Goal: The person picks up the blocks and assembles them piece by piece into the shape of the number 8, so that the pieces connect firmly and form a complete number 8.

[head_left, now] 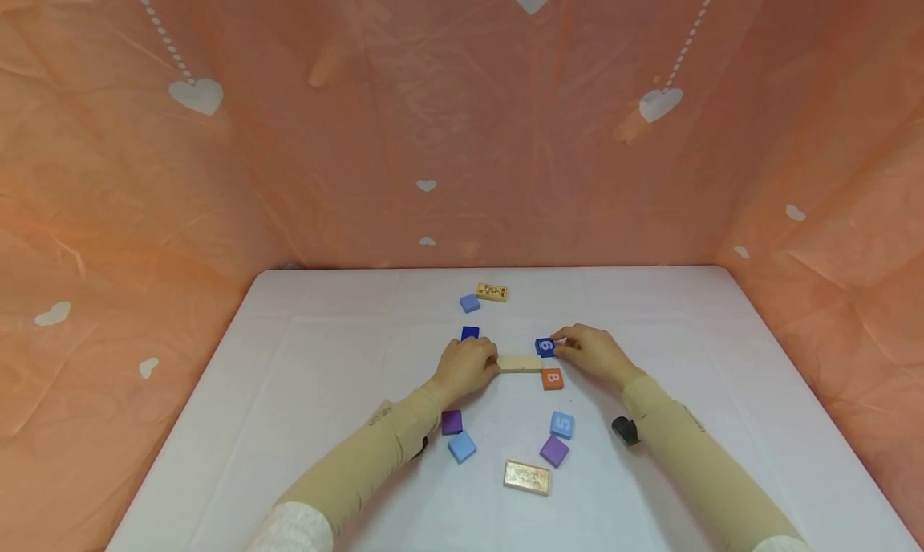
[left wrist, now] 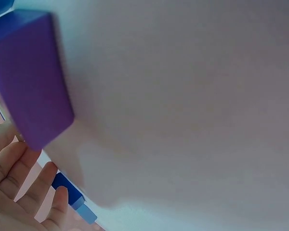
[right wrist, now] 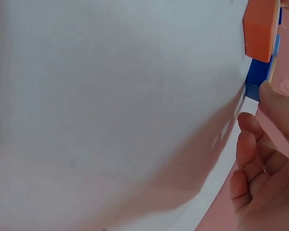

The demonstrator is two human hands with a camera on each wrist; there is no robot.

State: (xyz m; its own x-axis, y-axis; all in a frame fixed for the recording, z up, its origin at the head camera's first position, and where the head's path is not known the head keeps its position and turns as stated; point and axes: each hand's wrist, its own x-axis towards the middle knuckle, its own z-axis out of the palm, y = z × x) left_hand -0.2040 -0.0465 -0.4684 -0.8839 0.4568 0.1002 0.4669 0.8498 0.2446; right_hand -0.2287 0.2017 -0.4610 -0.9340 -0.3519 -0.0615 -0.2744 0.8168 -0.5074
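My right hand point(head_left: 595, 353) pinches the right edge of a dark blue tile point(head_left: 545, 347) marked 6 between thumb and forefinger. In the right wrist view, the thumb meets this blue tile point(right wrist: 258, 72), beyond an orange tile point(right wrist: 261, 31). Just below it in the head view lies the orange tile point(head_left: 552, 379) marked B, touching the right end of a pale wooden block point(head_left: 520, 364). At that block's left end is my left hand point(head_left: 465, 367), fingers bent downward; whatever lies under its fingertips is hidden. Another dark blue tile point(head_left: 470, 332) sits right behind the left hand.
Nearer me are purple tiles point(head_left: 451, 422) point(head_left: 554, 451), light blue tiles point(head_left: 462, 447) point(head_left: 563, 425) and a gold block point(head_left: 527, 477). Farther back lie a periwinkle tile point(head_left: 470, 303) and a patterned gold block point(head_left: 492, 293). Orange sheeting point(head_left: 462, 135) surrounds the white table point(head_left: 325, 359).
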